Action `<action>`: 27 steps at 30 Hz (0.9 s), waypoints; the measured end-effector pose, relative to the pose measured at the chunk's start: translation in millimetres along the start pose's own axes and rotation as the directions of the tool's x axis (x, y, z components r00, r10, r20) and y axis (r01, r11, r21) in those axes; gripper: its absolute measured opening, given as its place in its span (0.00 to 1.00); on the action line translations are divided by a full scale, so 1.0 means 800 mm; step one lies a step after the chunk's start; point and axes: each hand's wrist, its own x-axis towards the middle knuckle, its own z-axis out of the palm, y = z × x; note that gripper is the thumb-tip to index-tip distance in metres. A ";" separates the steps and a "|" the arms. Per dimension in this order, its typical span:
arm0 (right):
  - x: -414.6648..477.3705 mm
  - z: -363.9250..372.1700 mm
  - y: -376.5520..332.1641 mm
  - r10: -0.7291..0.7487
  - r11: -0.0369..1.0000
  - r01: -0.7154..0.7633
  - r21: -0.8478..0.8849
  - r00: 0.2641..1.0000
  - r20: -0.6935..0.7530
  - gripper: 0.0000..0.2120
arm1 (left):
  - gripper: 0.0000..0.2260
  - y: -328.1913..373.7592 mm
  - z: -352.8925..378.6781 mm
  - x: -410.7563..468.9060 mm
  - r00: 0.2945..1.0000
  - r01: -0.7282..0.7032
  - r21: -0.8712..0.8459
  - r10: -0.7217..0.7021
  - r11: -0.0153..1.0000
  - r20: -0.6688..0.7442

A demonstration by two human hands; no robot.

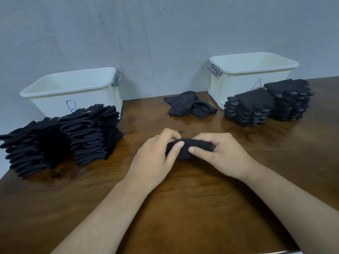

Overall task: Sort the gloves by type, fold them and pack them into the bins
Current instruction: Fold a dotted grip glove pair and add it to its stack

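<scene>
A folded black glove (189,150) sits at the table's middle, gripped from both sides. My left hand (156,158) pinches its left end with thumb on top, and my right hand (220,153) pinches its right end. Two stacks of plain black gloves (62,136) stand on the left, in front of the cream bin marked B (73,87). On the right, two stacks of dotted black gloves (267,103) stand before the cream bin marked A (253,70). A small loose heap of black gloves (189,106) lies between the bins.
The brown wooden table (183,208) runs to a grey wall (165,33) right behind both bins. The table's left edge falls away just beside the plain stacks.
</scene>
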 end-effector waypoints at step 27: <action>0.022 -0.028 0.022 0.317 0.787 -0.227 0.574 0.947 -0.059 0.19 | 0.17 0.012 0.017 0.015 0.928 0.352 -0.728 -0.323 0.588 0.188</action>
